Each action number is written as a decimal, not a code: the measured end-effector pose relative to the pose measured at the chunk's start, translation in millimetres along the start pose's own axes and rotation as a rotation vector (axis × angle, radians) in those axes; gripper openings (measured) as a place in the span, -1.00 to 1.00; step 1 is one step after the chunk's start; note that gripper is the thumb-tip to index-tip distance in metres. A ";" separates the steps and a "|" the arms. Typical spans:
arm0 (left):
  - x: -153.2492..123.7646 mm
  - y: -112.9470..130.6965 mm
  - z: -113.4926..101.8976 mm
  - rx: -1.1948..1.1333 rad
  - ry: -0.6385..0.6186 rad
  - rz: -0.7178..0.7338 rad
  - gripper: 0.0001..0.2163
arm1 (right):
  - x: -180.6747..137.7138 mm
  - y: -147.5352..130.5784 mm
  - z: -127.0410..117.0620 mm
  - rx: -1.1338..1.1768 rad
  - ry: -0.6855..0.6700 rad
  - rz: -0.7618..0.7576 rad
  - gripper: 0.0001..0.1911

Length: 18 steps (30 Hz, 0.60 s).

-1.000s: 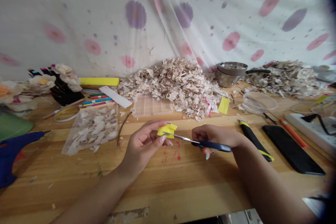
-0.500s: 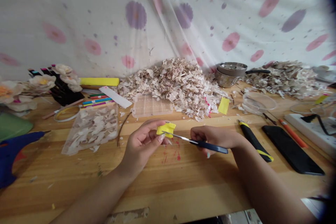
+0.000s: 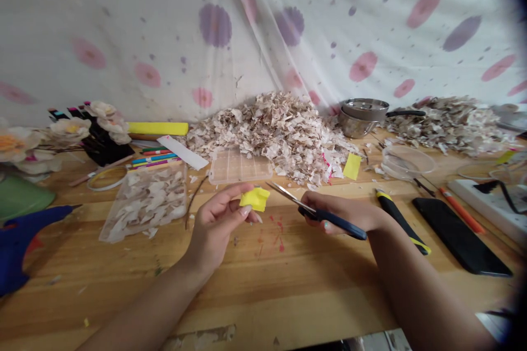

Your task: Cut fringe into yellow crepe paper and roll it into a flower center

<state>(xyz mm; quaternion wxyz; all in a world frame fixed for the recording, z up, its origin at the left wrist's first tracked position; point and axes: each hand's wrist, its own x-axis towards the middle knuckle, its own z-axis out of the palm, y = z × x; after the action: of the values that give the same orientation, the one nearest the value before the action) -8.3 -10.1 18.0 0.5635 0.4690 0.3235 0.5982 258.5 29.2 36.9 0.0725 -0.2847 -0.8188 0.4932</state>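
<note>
Between thumb and fingers, my left hand [image 3: 218,219] pinches a small piece of yellow paper [image 3: 257,198] above the wooden table. My right hand [image 3: 335,211] grips scissors [image 3: 329,218] with dark blue handles. The scissor blades point up and left, a little apart from each other, and their tips are just right of the paper without touching it. Red marks [image 3: 275,233] stain the wood below, between the hands.
A heap of pale dried petals [image 3: 284,137] lies at the back. On the left are a petal-filled tray [image 3: 144,197] and a blue glue gun [image 3: 24,241]. A utility knife [image 3: 399,219], a phone [image 3: 459,236] and a power strip [image 3: 489,203] lie right.
The scissors have come off the yellow paper, shifting right with blades tilted more upward. My left hand has turned the paper slightly and drawn it a little to the left.
</note>
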 end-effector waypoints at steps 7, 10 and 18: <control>-0.8 -2.0 1.9 -0.056 -0.034 -0.035 -0.80 | -0.2 5.3 2.5 0.082 -0.058 0.033 -0.48; -1.1 -3.2 -0.7 -0.010 -0.025 0.055 -0.81 | -1.8 5.8 2.0 0.110 -0.066 0.036 -0.55; -1.5 -1.2 -2.8 0.453 -0.043 0.245 -0.81 | 1.7 -6.0 5.7 0.116 -0.093 0.074 -0.41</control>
<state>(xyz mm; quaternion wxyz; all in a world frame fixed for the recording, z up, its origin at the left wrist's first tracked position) -10.6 -11.0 15.6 0.3741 0.6315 0.3780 0.5642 252.4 23.6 38.8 0.0324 -0.2868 -0.7803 0.5549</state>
